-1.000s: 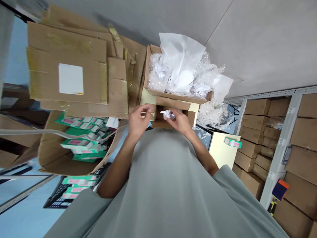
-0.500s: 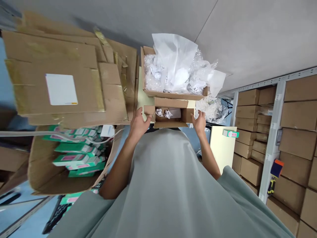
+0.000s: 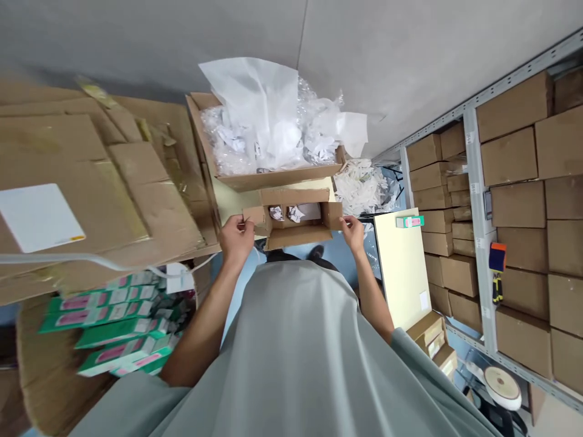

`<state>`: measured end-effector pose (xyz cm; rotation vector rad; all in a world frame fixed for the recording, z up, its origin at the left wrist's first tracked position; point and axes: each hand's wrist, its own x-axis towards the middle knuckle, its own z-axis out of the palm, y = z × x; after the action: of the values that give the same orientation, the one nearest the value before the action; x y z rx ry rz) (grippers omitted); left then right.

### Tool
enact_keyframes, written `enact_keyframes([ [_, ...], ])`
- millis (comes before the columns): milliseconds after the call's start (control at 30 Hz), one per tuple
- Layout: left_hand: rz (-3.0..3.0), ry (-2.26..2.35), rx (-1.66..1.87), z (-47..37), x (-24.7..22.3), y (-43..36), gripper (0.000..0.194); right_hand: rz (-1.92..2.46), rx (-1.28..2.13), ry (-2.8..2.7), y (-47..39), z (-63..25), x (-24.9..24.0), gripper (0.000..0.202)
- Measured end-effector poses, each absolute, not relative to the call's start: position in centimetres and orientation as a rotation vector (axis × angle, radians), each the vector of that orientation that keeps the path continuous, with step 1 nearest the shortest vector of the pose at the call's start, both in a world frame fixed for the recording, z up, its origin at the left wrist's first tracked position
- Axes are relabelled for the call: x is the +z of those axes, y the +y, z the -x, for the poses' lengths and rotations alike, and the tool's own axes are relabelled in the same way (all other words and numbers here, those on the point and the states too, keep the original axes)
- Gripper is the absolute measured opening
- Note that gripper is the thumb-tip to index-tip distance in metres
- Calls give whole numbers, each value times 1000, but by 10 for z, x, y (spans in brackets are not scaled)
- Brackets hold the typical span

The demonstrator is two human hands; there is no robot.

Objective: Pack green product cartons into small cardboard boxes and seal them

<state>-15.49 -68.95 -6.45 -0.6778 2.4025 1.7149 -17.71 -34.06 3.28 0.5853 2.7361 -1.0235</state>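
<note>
1. Since half a second earlier, the left hand (image 3: 237,241) and the right hand (image 3: 354,233) had gone from loosely spread beside the small cardboard box (image 3: 298,237) to its two end flaps, and the view had swung toward the right.
2. The small cardboard box stood open-topped in front of the person's body, at the near side of the pale table (image 3: 234,197).
3. One crumpled paper wad (image 3: 276,212) lay inside toward the left end; another paper wad (image 3: 296,213) lay nearer the middle, beside a flat greyish piece (image 3: 311,211).
4. The left thumb and forefinger were pinched together on the outer edge of the left flap (image 3: 254,215).
5. The right fingertips were closed on the outer edge of the right flap (image 3: 335,215).
6. Just beyond the box stood a larger carton (image 3: 282,178), heaped with bubble wrap (image 3: 234,161) and white paper (image 3: 259,103).
7. To the left lay flattened cardboard (image 3: 132,161) bearing a white label (image 3: 39,217); below it, an open carton (image 3: 43,364) held green-and-pink packets (image 3: 116,358).
8. To the right were a heap of white shreds (image 3: 359,185) and a cream board (image 3: 401,267) with one green packet (image 3: 410,222) at its far end.
9. Farther right, metal shelving (image 3: 477,164) carried stacked brown boxes (image 3: 517,203).
</note>
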Motion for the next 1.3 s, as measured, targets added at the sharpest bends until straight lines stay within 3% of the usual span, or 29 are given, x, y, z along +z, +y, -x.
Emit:
enact_keyframes([
  [233, 615, 2324, 1740, 158, -16, -575, 32, -873, -1424, 2703, -236, 89, 51, 53],
  [500, 77, 2319, 1561, 146, -3, -360, 42, -1545, -1673, 2563, -76, -65, 48, 56],
  [700, -227, 2290, 1397, 137, 3, -223, 44, -2006, -1855, 2308, -8, -137, 32, 50],
  [967, -581, 1920, 1185, 158, -25, -102, 69, -2412, -1786, 2061, 24, -173, 8, 48],
  [1200, -829, 1880, 931, 187, -53, -38, 38, -2695, -1470, 2003, 37, -178, -8, 61],
  [1300, -913, 1848, 875, 193, -64, -25, 35, -2775, -1340, 1933, 34, -171, -15, 59],
])
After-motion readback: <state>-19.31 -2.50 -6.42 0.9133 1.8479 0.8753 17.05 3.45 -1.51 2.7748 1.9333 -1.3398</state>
